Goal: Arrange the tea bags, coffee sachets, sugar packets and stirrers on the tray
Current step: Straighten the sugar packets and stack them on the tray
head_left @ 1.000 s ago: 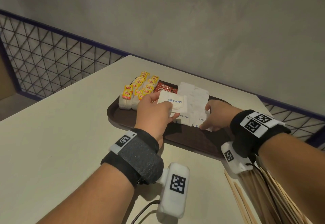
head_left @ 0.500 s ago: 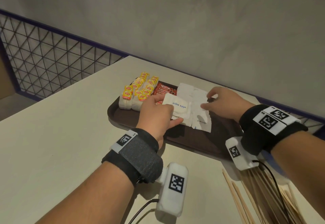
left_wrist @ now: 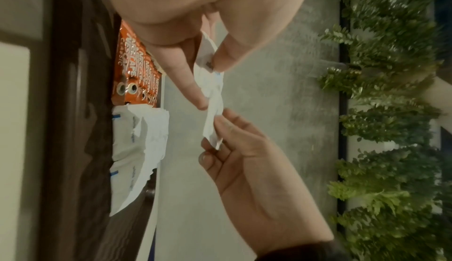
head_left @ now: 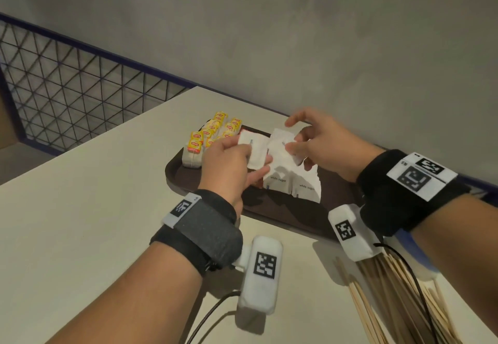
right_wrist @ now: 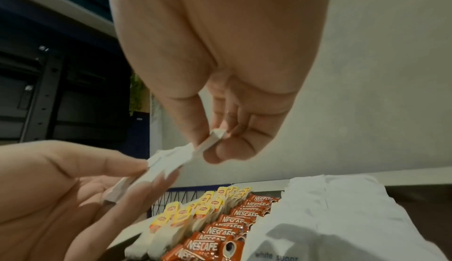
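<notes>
Hands are up above the tray (head_left: 204,191) now. The left hand (head_left: 229,163) pinches a bunch of white sugar packets (head_left: 256,152), and the right hand (head_left: 320,144), which pressed on the tray pile a moment ago, pinches one packet (head_left: 281,145) from that bunch. More sugar packets (head_left: 292,184), coffee sachets (right_wrist: 220,234) and tea bags (head_left: 207,138) sit on the tray. Stirrers (head_left: 390,300) lie on the table (head_left: 80,222)

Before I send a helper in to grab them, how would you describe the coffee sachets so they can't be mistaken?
Start at the dark brown tray on the pale table. Across its far part run three groups, and the coffee sachets lie in the middle row, between the yellow-tagged tea bags and the white sugar packets. They alone are orange-red, printed NESCAFE.
</notes>
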`<state>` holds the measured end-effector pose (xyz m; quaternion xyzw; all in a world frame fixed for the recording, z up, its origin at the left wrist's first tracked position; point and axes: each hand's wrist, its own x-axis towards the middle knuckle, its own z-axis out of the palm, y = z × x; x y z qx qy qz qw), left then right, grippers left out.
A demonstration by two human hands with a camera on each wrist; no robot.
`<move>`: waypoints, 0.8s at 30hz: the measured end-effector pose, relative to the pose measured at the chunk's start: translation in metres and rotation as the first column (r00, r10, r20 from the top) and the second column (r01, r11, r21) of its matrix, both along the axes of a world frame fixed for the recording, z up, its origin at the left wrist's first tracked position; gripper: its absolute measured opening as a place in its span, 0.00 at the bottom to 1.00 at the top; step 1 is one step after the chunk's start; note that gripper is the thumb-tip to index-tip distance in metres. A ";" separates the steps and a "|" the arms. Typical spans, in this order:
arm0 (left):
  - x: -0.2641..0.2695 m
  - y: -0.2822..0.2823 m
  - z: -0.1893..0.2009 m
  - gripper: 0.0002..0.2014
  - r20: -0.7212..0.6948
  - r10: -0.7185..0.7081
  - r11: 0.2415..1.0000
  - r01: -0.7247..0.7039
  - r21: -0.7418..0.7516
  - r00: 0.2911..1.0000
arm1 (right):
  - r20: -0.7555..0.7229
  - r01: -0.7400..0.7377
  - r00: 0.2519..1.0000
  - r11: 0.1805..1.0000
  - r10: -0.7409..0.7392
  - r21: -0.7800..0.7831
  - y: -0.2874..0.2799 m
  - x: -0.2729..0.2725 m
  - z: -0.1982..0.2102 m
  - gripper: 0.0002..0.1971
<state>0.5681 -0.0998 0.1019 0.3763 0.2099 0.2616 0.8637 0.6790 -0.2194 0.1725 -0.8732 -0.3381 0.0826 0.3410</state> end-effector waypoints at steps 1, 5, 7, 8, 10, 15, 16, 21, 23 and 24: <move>-0.001 0.004 0.001 0.15 0.019 0.048 0.999 -0.047 -0.014 0.999 | -0.035 0.029 0.999 0.998 -0.027 0.064 -0.002 0.001 0.002 0.15; -0.003 0.018 0.000 0.20 0.019 0.188 0.982 -0.188 -0.005 0.982 | -0.228 0.099 0.972 0.979 -0.058 0.176 -0.010 0.005 0.007 0.10; -0.005 0.017 0.000 0.25 0.026 0.200 0.979 -0.201 0.034 0.979 | -0.395 0.109 0.918 0.977 -0.029 0.181 -0.012 0.005 0.008 0.16; -0.005 0.014 0.001 0.28 0.030 0.190 0.979 -0.191 0.075 0.981 | -0.477 0.100 0.879 0.978 -0.001 0.181 -0.011 0.004 0.009 0.18; -0.007 0.008 0.002 0.29 0.021 0.127 0.972 -0.129 0.196 0.992 | -0.604 0.052 0.794 0.982 0.070 0.182 -0.011 0.000 0.008 0.20; -0.006 -0.007 0.003 0.23 -0.096 -0.070 0.887 0.106 0.449 0.993 | -0.727 0.024 0.675 0.981 0.126 0.192 -0.003 -0.007 0.007 0.16; -0.005 -0.008 0.002 0.20 -0.102 -0.077 0.869 0.117 0.481 0.992 | -0.729 0.049 0.677 0.982 0.100 0.180 0.000 -0.008 0.005 0.15; -0.004 -0.011 -0.002 0.12 -0.062 -0.059 0.839 0.083 0.538 0.996 | -0.779 0.118 0.622 0.974 0.080 0.194 0.004 -0.012 0.001 0.16; -0.004 -0.010 -0.003 0.10 -0.057 -0.004 0.854 0.034 0.518 0.998 | -0.791 0.043 0.599 0.981 0.129 0.192 0.001 -0.013 0.002 0.19; -0.003 -0.009 -0.004 0.08 -0.056 0.015 0.860 0.016 0.510 0.998 | -0.782 -0.019 0.605 0.984 0.151 0.176 -0.001 -0.013 0.004 0.22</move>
